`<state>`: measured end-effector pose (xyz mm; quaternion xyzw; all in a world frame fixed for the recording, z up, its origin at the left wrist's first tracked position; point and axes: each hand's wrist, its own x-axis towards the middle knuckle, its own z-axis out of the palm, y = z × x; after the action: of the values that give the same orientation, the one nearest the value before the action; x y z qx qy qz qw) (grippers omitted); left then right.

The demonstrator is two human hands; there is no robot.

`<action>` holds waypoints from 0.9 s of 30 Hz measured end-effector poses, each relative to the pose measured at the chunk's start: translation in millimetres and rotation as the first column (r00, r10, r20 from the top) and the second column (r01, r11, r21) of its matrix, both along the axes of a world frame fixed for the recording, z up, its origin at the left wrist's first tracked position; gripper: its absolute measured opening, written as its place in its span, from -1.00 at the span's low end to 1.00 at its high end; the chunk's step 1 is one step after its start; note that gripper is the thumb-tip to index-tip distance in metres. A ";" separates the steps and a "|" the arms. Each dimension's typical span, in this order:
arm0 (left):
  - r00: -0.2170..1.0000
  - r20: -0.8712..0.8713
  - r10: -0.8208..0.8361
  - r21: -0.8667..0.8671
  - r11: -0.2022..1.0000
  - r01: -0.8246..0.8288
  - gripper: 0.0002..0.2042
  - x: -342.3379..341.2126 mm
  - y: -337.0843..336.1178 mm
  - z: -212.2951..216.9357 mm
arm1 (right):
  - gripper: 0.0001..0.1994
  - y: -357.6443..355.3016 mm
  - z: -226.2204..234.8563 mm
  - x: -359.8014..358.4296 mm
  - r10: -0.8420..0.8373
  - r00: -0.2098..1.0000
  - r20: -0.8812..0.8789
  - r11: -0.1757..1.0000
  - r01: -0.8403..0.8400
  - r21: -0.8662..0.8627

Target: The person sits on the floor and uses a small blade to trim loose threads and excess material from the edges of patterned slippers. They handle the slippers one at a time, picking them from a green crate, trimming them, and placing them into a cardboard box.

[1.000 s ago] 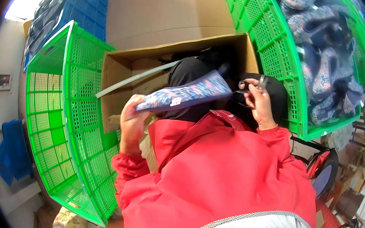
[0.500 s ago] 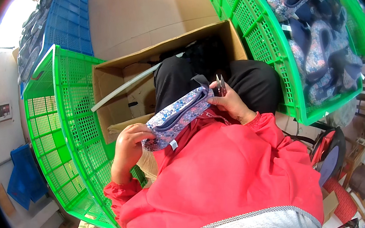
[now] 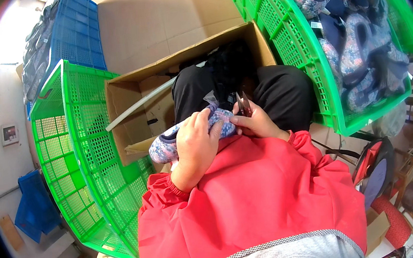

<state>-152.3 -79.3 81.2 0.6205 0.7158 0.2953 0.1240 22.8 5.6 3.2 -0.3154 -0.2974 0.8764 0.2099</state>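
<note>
Over my lap is a blue-and-pink floral shoe upper (image 3: 158,150) with a dark collar. My left hand (image 3: 195,142) is closed around its middle and hides much of it. A dark strip with a pale end (image 3: 210,98) sticks up beyond my left fingers. My right hand (image 3: 260,122) grips small thread snips (image 3: 243,103), their parted blades pointing up and away from me. My right thumb rests close to the upper's right end; whether it pinches the fabric I cannot tell.
A cardboard box (image 3: 133,78) around my knees holds black material and is crossed by a pale rod (image 3: 143,104). Green crates (image 3: 69,143) stand at left; another green crate (image 3: 293,39) at right is heaped with floral uppers (image 3: 359,45). A blue crate (image 3: 76,34) stands far left.
My left hand has moved right and up along the upper, now covering its middle. The upper has turned, its opening mostly hidden. My right hand and the snips have shifted slightly left and nearer.
</note>
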 end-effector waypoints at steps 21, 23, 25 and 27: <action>0.143 0.965 0.221 -0.262 0.859 0.440 -0.77 -7.8 60.3 68.6 | -0.56 54.8 108.3 33.8 0.116 0.993 -0.030 0.894 -0.092 0.439; 0.206 0.964 0.170 -0.247 0.859 0.448 -0.70 -6.3 62.1 67.2 | -0.65 56.9 105.0 35.0 0.088 0.996 -0.032 0.891 -0.064 0.449; 0.272 0.951 0.145 -0.256 0.862 0.438 -0.70 -2.5 62.3 71.4 | -0.83 56.9 107.4 34.5 0.028 0.998 -0.063 0.885 0.004 0.466; 0.315 0.940 0.134 -0.273 0.849 0.452 -0.71 2.0 63.7 77.8 | -0.85 60.1 105.7 34.1 -0.025 0.999 -0.030 0.849 0.037 0.528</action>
<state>-150.3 -15.6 159.0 0.3502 0.4907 0.3898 0.6961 56.9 65.7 108.8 -0.2407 -0.5192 0.7609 0.3058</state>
